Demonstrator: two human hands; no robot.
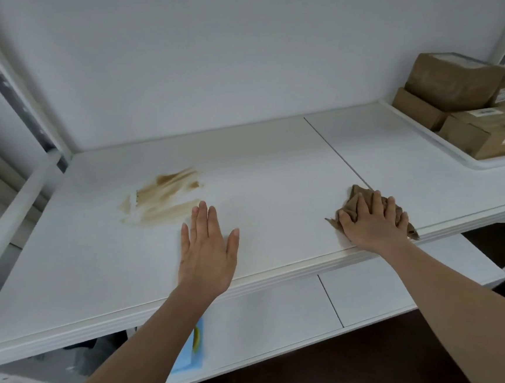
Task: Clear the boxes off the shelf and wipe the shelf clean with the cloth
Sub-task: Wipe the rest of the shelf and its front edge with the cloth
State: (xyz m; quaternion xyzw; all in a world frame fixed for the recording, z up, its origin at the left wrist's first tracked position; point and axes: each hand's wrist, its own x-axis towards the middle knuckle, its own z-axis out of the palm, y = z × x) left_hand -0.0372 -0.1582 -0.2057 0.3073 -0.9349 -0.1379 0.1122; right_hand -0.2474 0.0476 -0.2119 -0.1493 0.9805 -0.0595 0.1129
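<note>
Left hand (206, 250) lay flat, fingers straight, holding nothing, on white shelf (273, 165); right hand (371, 222) pressed brown cloth (356, 198) near front edge, fingers curled over it; brown smear (163, 196) beyond left hand; boxes (463, 105) stacked far right on the neighbouring shelf.

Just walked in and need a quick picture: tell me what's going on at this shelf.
A person is cleaning a white shelf. Their right hand presses a crumpled brown cloth onto the shelf near its front edge, while the left hand lies flat on the surface, fingers straight. A smeared brown stain sits just beyond the left hand, well away from the cloth, so it is not yet wiped. The cardboard boxes are stacked in a white tray at the right end.
</note>
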